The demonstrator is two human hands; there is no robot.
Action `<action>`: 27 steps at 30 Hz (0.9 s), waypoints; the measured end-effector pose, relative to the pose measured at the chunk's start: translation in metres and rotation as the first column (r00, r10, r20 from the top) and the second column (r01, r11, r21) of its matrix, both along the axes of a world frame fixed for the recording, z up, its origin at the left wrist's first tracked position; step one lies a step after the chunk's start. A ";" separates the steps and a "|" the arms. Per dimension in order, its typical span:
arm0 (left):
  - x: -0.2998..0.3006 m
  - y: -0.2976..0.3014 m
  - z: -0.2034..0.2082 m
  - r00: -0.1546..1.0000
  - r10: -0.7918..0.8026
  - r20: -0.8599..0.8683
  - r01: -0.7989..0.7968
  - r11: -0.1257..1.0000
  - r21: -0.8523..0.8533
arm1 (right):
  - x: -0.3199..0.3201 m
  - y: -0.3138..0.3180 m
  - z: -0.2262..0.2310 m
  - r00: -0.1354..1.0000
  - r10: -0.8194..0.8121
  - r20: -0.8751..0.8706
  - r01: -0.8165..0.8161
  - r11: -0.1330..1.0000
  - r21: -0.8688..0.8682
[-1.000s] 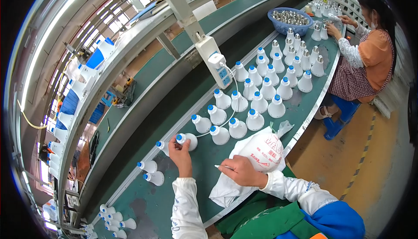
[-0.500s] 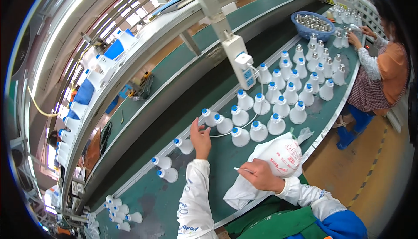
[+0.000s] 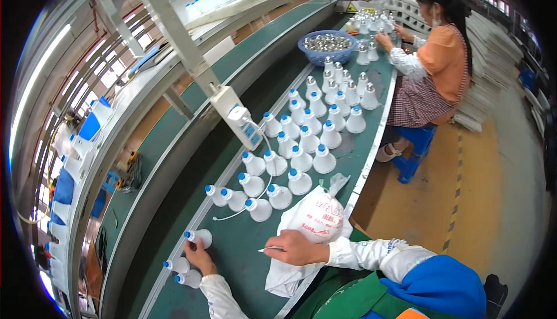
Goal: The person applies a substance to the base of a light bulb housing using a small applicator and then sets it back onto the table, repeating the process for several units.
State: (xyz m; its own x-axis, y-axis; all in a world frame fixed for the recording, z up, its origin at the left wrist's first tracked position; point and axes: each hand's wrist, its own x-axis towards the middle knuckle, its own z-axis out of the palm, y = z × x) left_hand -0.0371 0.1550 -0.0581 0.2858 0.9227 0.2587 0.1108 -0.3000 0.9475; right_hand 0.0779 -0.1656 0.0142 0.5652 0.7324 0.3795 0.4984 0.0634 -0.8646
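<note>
My left hand [image 3: 200,258] closes its fingers on a white cone-shaped light bulb body [image 3: 203,238] with a blue tip, standing on the green belt. Beside it are two similar bulb bodies [image 3: 188,278], with no fingers on them. My right hand [image 3: 297,248] is closed on a thin white pointed stick [image 3: 270,249], only part of which shows. This hand is at a white plastic bag [image 3: 316,217] with red print; the bag's contents are hidden. Farther along the belt stand several blue-tipped bulbs [image 3: 301,159] in loose rows.
A white cable [image 3: 232,217] runs among the bulbs from a power strip [image 3: 237,116] on a post. Beyond are bulbs with metal screw caps [image 3: 369,94] and a blue basket [image 3: 326,56] of metal caps. A co-worker [image 3: 435,63] sits at the belt's far right side, handling bulbs.
The view has swung right. My left hand has moved from beside the cable's end to a lone bulb and taken hold of it. My right hand still holds the white stick by the bag.
</note>
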 end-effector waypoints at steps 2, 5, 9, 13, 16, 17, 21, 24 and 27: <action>0.001 -0.012 0.010 1.000 0.016 -0.018 -0.016 1.000 -0.003 | 0.004 -0.004 0.003 1.000 -0.025 -0.002 0.025 1.000 -0.012; -0.008 -0.028 0.014 0.982 -0.061 -0.179 0.116 0.942 0.316 | 0.002 0.001 -0.001 1.000 0.008 0.016 -0.008 1.000 0.012; 0.028 -0.043 0.027 0.957 -0.177 -0.230 0.217 0.963 0.161 | 0.010 -0.001 -0.008 0.988 -0.095 0.122 0.084 0.992 0.089; 0.044 -0.034 0.006 0.989 -0.053 -0.140 0.054 0.999 0.002 | 0.005 0.000 -0.003 0.994 -0.058 0.095 0.050 0.995 0.084; 0.045 -0.038 0.010 0.999 -0.023 -0.038 0.023 1.000 -0.008 | 0.004 -0.003 0.000 0.995 -0.045 0.089 0.041 0.998 0.049; 0.041 -0.040 0.011 0.999 -0.017 -0.044 0.019 0.999 0.045 | 0.003 -0.002 0.001 0.995 -0.037 0.092 0.032 0.998 0.057; 0.027 -0.099 0.039 0.965 -0.186 -0.184 0.212 0.968 0.135 | 0.006 -0.004 -0.002 0.997 -0.058 0.059 0.054 0.997 0.063; 0.008 -0.165 0.057 0.926 -0.361 -0.113 0.359 0.932 -0.037 | 0.004 -0.002 0.003 0.994 -0.075 0.081 0.067 0.993 0.097; 0.007 -0.200 0.056 0.898 -0.439 -0.029 0.428 0.887 -0.174 | 0.008 -0.003 0.000 0.991 -0.039 0.127 0.031 0.997 0.065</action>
